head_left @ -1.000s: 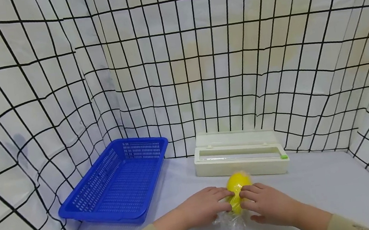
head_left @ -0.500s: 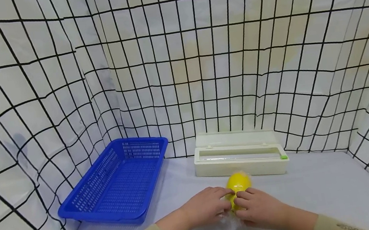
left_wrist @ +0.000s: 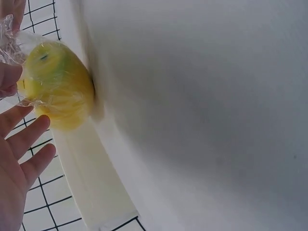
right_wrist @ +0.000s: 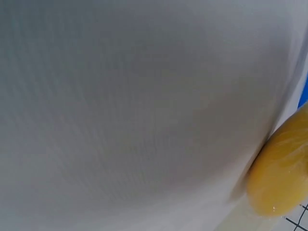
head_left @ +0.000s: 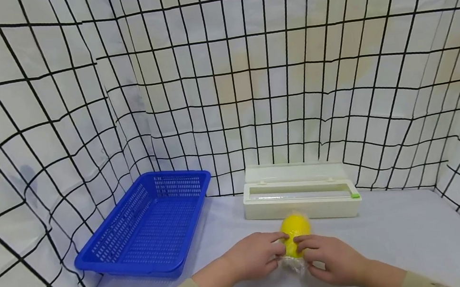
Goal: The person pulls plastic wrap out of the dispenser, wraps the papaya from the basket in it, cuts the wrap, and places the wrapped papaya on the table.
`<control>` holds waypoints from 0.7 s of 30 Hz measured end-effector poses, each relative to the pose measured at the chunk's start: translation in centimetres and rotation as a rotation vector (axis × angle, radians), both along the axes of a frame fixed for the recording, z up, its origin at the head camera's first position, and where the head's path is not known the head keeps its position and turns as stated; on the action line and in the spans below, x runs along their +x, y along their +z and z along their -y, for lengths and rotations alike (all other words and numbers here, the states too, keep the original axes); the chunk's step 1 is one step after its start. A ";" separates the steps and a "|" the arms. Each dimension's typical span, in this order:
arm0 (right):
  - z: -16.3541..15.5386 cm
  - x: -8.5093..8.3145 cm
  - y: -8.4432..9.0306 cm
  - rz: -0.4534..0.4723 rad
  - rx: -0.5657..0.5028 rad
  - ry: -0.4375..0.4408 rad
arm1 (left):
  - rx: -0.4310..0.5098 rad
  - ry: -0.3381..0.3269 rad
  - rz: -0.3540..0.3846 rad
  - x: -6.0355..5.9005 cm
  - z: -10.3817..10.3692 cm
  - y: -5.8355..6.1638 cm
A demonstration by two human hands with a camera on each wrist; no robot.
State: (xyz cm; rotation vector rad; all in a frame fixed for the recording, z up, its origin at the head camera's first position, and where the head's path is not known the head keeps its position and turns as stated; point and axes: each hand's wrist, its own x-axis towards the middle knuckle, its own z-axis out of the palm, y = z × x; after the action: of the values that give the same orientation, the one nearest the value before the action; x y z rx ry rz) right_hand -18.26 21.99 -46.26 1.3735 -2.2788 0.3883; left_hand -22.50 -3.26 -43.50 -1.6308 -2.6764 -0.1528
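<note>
We see our left hand (head_left: 255,255) and right hand (head_left: 332,258) closer together now than a moment ago. Both pinch the clear wrap (head_left: 293,264) around the yellow lemon (head_left: 295,234). The loose wrap looks smaller and tighter, so the wrapping seems almost finished. The lemon sits on the white counter (head_left: 405,237), between our fingertips, just before the wrap box (head_left: 301,199).
</note>
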 end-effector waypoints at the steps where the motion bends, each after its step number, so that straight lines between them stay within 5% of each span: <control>1: 0.0 0.1 0.1 0.011 -0.007 -0.016 | 0.004 0.010 0.009 0.0 0.0 0.0; 7: -0.1 0.4 0.4 0.035 0.028 -0.086 | 0.058 0.066 0.087 0.0 -0.3 -0.3; 14: -0.1 0.0 0.5 -0.102 0.088 -0.118 | 0.132 0.101 0.111 -0.1 -0.9 -0.5; 21: -0.2 -0.3 0.9 0.060 -0.045 -0.188 | 0.274 0.147 0.127 -0.5 -1.5 -0.7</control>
State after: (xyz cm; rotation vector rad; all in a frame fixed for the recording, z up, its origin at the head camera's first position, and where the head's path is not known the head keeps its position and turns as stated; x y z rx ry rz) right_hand -18.52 22.19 -45.39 1.1275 -2.4081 0.4207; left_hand -23.02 -1.73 -44.17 -1.3836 -2.7024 -0.6098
